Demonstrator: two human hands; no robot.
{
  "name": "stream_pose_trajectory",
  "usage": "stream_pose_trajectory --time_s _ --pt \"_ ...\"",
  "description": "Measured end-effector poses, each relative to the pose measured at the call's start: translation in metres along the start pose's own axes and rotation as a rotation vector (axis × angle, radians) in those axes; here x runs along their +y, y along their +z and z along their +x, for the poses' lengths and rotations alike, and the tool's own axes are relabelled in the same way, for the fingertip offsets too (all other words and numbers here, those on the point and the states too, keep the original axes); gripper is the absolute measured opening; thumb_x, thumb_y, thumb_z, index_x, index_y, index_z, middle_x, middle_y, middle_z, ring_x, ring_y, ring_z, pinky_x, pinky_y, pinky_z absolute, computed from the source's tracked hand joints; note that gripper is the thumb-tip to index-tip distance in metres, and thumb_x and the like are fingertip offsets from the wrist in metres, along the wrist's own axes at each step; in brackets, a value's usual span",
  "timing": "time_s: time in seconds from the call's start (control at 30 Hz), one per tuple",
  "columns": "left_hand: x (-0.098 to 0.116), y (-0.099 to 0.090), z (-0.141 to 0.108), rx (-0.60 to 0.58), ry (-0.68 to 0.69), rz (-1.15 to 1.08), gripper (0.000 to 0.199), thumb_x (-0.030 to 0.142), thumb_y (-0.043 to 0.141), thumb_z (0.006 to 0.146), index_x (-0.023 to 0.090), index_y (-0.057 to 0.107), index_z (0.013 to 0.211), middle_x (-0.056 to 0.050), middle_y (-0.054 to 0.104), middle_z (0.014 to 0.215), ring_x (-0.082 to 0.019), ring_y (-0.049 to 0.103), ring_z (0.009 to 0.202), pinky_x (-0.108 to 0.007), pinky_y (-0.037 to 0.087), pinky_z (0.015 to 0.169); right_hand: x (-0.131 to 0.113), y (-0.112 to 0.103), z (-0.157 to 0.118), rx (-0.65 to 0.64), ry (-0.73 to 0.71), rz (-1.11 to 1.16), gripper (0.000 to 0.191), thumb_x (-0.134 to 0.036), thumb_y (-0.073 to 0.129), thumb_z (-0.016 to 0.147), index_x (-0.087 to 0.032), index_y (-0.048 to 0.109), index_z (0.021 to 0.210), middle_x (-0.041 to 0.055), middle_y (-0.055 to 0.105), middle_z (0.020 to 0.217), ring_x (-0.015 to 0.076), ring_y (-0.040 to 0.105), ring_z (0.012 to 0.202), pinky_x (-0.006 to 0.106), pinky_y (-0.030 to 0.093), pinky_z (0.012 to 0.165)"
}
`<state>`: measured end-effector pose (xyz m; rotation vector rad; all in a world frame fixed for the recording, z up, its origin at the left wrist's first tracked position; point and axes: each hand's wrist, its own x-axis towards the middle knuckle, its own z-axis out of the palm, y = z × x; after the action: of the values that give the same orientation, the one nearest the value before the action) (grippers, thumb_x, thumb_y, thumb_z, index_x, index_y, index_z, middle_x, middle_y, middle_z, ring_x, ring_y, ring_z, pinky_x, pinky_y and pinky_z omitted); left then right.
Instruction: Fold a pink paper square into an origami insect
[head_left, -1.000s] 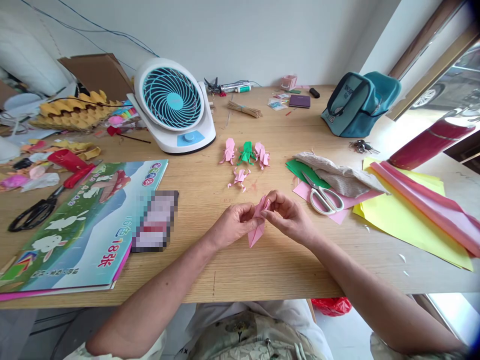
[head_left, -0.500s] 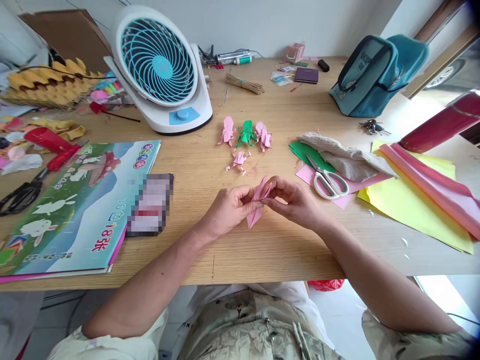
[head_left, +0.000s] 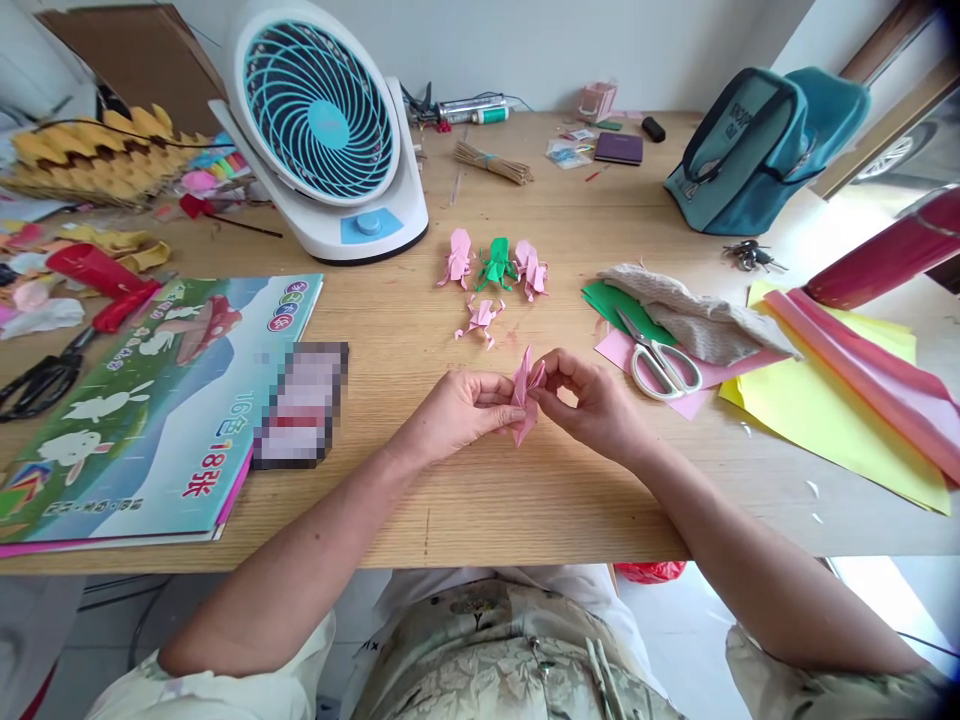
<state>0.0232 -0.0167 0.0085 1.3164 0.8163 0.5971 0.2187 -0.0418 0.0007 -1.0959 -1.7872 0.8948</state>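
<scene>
Between my two hands is a piece of folded pink origami paper (head_left: 523, 398) with pointed flaps, held just above the table. My left hand (head_left: 474, 408) pinches its left side between thumb and fingers. At its upper right, my right hand (head_left: 581, 400) is closed on the narrow flaps. Beyond my hands stand finished-looking folded paper figures: a green one (head_left: 498, 262) between a pink one (head_left: 459, 257) and another pink one (head_left: 531, 270). A smaller pink paper figure (head_left: 481, 318) with thin curled legs lies nearer to me.
White-handled scissors (head_left: 660, 362) lie right on pink and green paper beside a crumpled cloth (head_left: 697, 315). Yellow sheets (head_left: 832, 410) and a red bottle (head_left: 885, 250) are farther right. Left are a paper pad (head_left: 165, 400), a blurred phone-like object (head_left: 301, 405) and a fan (head_left: 330, 130).
The pink folded paper has shifted slightly right and turned more upright in my hands. My left hand has moved a little right with it. The whole view has shifted slightly.
</scene>
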Motion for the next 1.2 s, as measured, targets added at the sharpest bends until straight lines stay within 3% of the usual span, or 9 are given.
stream_pose_trajectory --time_s 0.13,0.37,0.5,0.6,0.77,0.87,1.0,1.2 --pt "-0.002 -0.001 0.001 0.041 -0.005 0.004 0.032 0.041 0.08 0.071 0.012 0.07 0.076 -0.004 0.072 0.074 -0.014 0.066 0.067 -0.024 0.051 0.064 -0.003 0.0 -0.001 -0.007 0.015 0.006 0.006 -0.025 0.061 0.09 -0.021 0.058 0.088 0.0023 0.061 0.084 0.0152 0.057 0.074 0.031 0.049 0.072" --pt "-0.013 0.001 0.005 0.078 0.126 -0.024 0.033 0.041 0.078 0.077 0.015 0.077 0.097 -0.005 0.076 0.097 -0.018 0.068 0.091 -0.029 0.049 0.087 -0.004 0.006 -0.003 0.069 -0.015 0.029 0.007 -0.023 0.06 0.09 -0.022 0.055 0.086 0.0022 0.06 0.085 0.0171 0.059 0.08 0.032 0.049 0.075" --pt "-0.011 0.004 0.003 0.147 0.177 0.148 0.032 0.043 0.072 0.082 0.013 0.076 0.09 -0.004 0.073 0.084 -0.016 0.063 0.077 -0.025 0.046 0.073 -0.003 0.01 -0.003 0.097 -0.008 0.012 0.003 -0.024 0.059 0.091 -0.022 0.057 0.089 0.0024 0.06 0.085 0.0168 0.059 0.078 0.032 0.049 0.074" --pt "-0.006 0.006 -0.001 0.244 0.217 0.436 0.031 0.042 0.066 0.086 0.013 0.072 0.078 0.002 0.059 0.062 -0.009 0.048 0.058 -0.021 0.034 0.056 -0.004 0.01 -0.003 0.108 -0.019 0.005 0.003 -0.024 0.06 0.091 -0.023 0.057 0.09 0.003 0.06 0.086 0.0171 0.058 0.078 0.033 0.049 0.074" --pt "0.0 0.005 -0.005 0.305 0.282 0.667 0.026 0.034 0.064 0.086 0.014 0.067 0.07 0.006 0.043 0.055 -0.007 0.037 0.054 -0.021 0.026 0.052 -0.011 0.006 -0.001 0.099 -0.085 -0.109 0.009 -0.024 0.061 0.091 -0.022 0.057 0.084 0.0025 0.055 0.082 0.0158 0.054 0.073 0.031 0.046 0.067" --pt "0.003 0.002 -0.005 0.268 0.303 0.66 0.022 0.031 0.061 0.087 0.014 0.072 0.077 0.005 0.048 0.057 -0.008 0.039 0.055 -0.021 0.027 0.053 -0.012 0.002 0.0 0.101 -0.122 -0.128 0.009 -0.024 0.062 0.091 -0.022 0.061 0.083 0.003 0.056 0.083 0.0159 0.054 0.073 0.031 0.046 0.067" --pt "0.007 0.001 -0.005 0.212 0.236 0.578 0.024 0.033 0.061 0.086 0.013 0.075 0.082 0.004 0.052 0.057 -0.008 0.04 0.053 -0.02 0.028 0.051 -0.007 -0.003 0.001 0.061 -0.14 -0.048 0.009 -0.029 0.064 0.091 -0.023 0.065 0.085 0.0039 0.06 0.085 0.0175 0.056 0.077 0.034 0.048 0.072" --pt "0.004 0.0 -0.005 0.115 0.158 0.313 0.028 0.04 0.064 0.086 0.012 0.071 0.084 -0.001 0.065 0.071 -0.01 0.057 0.064 -0.02 0.042 0.06 0.003 -0.009 0.004 -0.008 -0.109 0.12 0.016 -0.038 0.069 0.088 -0.022 0.067 0.082 0.0032 0.061 0.084 0.0175 0.058 0.078 0.033 0.048 0.074"
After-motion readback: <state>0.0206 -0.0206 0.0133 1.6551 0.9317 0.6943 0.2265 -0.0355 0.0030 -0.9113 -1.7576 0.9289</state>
